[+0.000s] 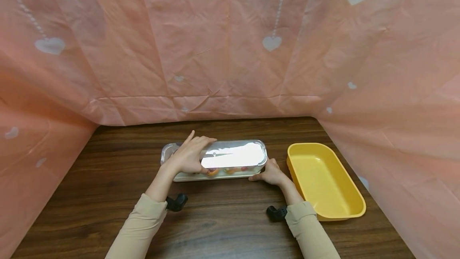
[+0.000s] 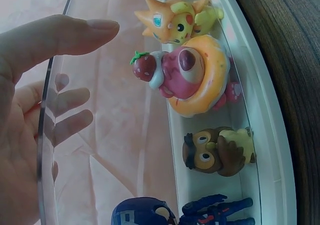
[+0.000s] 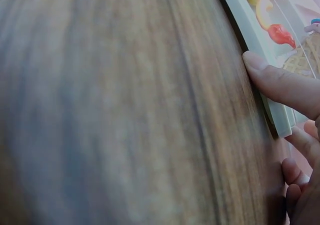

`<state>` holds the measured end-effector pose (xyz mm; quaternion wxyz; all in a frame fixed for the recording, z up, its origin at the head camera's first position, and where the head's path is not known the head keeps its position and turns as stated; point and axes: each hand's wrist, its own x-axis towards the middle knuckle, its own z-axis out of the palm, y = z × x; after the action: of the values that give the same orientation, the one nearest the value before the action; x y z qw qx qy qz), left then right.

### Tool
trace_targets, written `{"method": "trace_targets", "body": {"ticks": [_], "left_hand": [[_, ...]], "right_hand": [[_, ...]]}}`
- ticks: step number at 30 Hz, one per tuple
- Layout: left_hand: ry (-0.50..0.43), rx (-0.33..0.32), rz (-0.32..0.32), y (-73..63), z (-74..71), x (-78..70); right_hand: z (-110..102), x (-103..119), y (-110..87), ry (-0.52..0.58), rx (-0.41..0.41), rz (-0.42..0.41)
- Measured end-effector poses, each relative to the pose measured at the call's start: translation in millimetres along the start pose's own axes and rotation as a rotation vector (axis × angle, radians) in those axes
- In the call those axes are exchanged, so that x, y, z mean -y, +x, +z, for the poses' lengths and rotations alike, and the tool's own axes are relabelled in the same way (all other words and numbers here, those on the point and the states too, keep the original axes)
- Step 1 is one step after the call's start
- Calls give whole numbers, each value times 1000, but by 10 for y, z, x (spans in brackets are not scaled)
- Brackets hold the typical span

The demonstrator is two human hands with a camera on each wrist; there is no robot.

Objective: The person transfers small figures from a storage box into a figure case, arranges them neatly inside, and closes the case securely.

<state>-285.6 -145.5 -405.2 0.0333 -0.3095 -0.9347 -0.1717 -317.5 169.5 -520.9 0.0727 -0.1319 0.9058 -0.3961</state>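
Observation:
A long display box stands on the table, with a clear cover (image 1: pixel 237 154) over a white base (image 1: pixel 223 177). My left hand (image 1: pixel 190 156) spans the cover left of its middle; in the left wrist view its thumb is on the near side and its fingers show through from the far side. At the right end my right hand (image 1: pixel 272 173) grips the base, thumb (image 3: pixel 282 82) on its front edge and fingers around the end. Inside stand several figurines: a pink bear in a doughnut ring (image 2: pixel 192 75), an owl (image 2: pixel 215 152), a navy figure (image 2: pixel 145 212) and an orange-and-yellow one (image 2: pixel 175 22).
A yellow tray (image 1: pixel 320 179) sits to the right, beside my right forearm. The brown wood-grain table (image 1: pixel 223 227) is bounded at the back and both sides by a pink curtain (image 1: pixel 223 51) with white hearts. A small black camera is worn on each wrist.

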Motion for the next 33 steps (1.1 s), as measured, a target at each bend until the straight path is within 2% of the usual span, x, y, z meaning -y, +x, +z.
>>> {"method": "trace_targets", "body": {"ticks": [15, 22, 27, 33], "left_hand": [[-19, 3, -16, -12, 30, 10], [-4, 2, -24, 16, 21, 8], [-36, 15, -40, 50, -7, 0], [-48, 38, -54, 69, -32, 32]], "right_hand": [[-50, 24, 50, -58, 47, -19], [-60, 12, 59, -91, 32, -23], [-65, 22, 47, -92, 17, -2], [-49, 11, 49, -96, 3, -38]]}}
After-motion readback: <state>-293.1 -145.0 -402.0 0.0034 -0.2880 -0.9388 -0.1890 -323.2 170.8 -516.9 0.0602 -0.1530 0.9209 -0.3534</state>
